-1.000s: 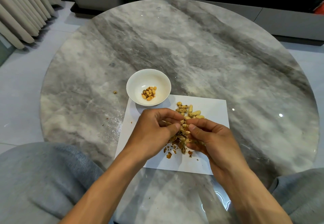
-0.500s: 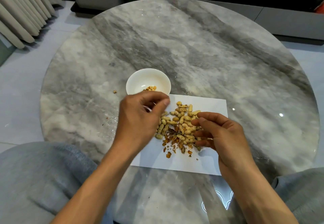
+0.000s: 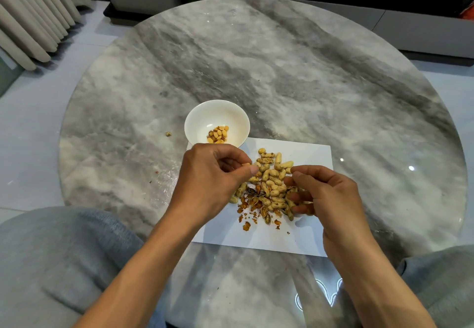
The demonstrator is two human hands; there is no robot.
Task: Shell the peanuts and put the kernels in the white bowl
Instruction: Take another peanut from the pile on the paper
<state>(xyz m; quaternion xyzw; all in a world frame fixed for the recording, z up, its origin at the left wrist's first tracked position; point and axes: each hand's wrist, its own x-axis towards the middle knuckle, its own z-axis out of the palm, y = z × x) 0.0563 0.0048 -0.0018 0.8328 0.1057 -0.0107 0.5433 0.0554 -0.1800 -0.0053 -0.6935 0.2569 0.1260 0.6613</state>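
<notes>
Barely started tbh: few kernels in bowl, big peanuts pile unshelled. Left hand pinching a shell bit, right hand curled round shell pieces.

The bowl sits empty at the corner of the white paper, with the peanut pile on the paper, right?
Not quite: the bowl is not empty. The head view shows kernels in it. It does sit at the paper's corner, with the peanut pile on the paper.

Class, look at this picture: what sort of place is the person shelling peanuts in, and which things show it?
Probably a home living or dining room: a round marble-look table, pleated curtains over a tiled floor, and a low cabinet behind.
</notes>
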